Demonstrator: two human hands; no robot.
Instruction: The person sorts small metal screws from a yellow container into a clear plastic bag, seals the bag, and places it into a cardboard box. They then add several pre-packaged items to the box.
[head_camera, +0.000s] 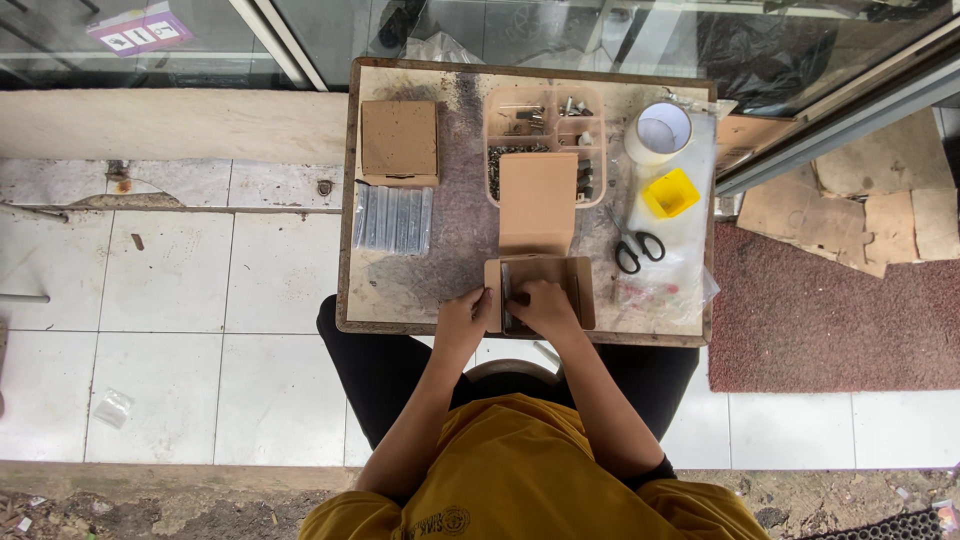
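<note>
The open cardboard box (540, 290) at the counter's (400, 290) near edge is being steadied by the left hand (463, 318), curled on its side; the right hand (543, 303) is resting inside, fingers bent. Scissors (637, 246) are lying just beyond, rightward.

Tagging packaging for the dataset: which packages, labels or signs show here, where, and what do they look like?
Open brown cardboard box: table's near edge, lid flipped up, left hand on its side, right hand inside.
Closed brown cardboard box: table's far left, square, flat.
Clear plastic sleeve pack: just below the closed box, ribbed.
White and purple sign: top left behind glass, rectangular.
</note>
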